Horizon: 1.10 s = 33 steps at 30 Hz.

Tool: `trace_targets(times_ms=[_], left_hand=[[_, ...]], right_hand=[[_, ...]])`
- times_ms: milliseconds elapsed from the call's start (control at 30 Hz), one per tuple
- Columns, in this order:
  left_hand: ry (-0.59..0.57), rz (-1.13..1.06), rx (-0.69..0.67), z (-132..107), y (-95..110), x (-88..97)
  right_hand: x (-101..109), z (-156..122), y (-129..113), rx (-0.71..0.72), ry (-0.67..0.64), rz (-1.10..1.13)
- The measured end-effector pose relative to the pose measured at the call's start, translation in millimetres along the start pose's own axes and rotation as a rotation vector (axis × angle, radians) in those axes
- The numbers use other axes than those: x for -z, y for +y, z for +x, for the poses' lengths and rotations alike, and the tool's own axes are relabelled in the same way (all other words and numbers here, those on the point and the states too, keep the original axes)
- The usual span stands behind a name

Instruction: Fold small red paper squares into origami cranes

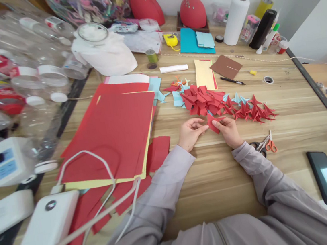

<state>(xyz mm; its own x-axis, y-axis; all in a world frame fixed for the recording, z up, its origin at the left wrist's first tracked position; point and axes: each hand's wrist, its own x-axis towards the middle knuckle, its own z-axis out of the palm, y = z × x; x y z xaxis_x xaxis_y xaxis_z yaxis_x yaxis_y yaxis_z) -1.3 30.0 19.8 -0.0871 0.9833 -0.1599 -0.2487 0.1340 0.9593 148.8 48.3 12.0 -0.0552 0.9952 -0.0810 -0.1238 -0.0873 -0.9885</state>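
Paper folded into a small red piece (pixel 214 124) sits between both hands, pinched by the right hand (pixel 229 131) at its right edge and by the left hand's (pixel 190 133) fingertips at its left. Just beyond the grip lies a heap of folded red shapes (pixel 205 99); scissors (pixel 265 144) rest right of the right wrist.

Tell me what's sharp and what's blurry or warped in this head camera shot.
Head view: both hands, left hand and right hand pinching a folded red paper piece, are sharp in soft, even light; the plastic bottles at far left are smeared and stretched by wide-angle distortion; the table's right edge bows; the phone screen shows pale glare.
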Motion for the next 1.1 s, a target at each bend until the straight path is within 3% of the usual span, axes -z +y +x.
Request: trace_targets(times_ms=[500,733,1100], left_hand=[[0.04,0.025,-0.024,0.2,-1.1,-0.6],[0.063,-0.074,-0.026,3.5,-4.6,1.4],[-0.031,0.049,0.0,-2.6,-0.4,-3.8]], right_hand=[[0.8,0.2,-0.3,-0.005,0.034,-0.002],[1.6,4.0,1.4,-0.013,0.103,0.106],[0.8,-0.1,-3.1,-0.013,-0.063,-0.001]])
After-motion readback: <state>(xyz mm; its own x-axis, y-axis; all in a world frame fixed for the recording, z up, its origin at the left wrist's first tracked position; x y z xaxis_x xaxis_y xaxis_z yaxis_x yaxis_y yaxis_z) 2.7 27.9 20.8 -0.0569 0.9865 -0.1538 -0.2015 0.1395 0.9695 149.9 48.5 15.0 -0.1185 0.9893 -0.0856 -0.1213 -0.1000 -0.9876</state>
